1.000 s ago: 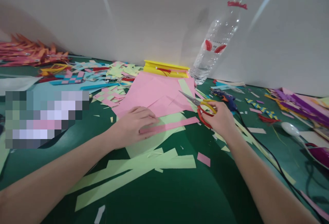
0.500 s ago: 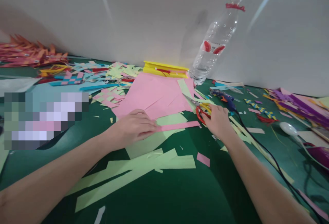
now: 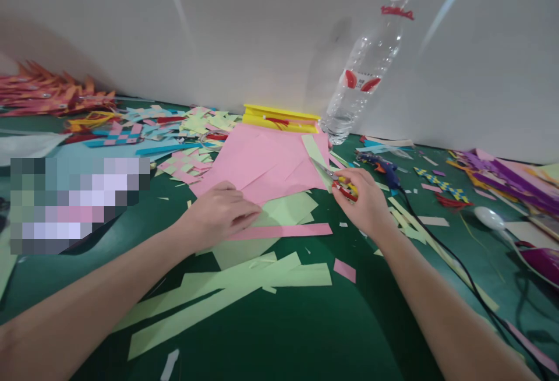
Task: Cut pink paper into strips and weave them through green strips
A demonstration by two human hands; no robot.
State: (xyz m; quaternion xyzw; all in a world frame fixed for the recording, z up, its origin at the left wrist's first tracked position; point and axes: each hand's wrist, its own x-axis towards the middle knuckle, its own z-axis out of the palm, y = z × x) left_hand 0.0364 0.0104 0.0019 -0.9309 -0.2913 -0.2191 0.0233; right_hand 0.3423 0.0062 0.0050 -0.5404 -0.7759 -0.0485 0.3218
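Note:
My right hand (image 3: 363, 197) is closed around the scissors (image 3: 345, 187), which have red and yellow handles. Their blades point up and left over a pale green strip (image 3: 311, 148) at the edge of the pink paper sheet (image 3: 262, 159). Just below that sheet, my left hand (image 3: 220, 213) hovers with a gap between thumb and fingers. A narrow pink paper strip (image 3: 292, 230) passes beneath it and lies across light green paper (image 3: 286, 211). Nearer to me are several green paper strips (image 3: 257, 279) and a small pink scrap (image 3: 345, 270).
A clear plastic bottle (image 3: 364, 78) leans at the white wall. To the right lie a blue glue gun (image 3: 384, 165) with a black cord, a white spoon (image 3: 489, 218) and purple paper (image 3: 506, 177). Woven paper pieces (image 3: 187, 162) and an orange folded-paper piece (image 3: 52, 92) are at left.
The pink strip has come down toward me and out of my left fingertips, which moved slightly left. My right hand has closed further around the scissor handles.

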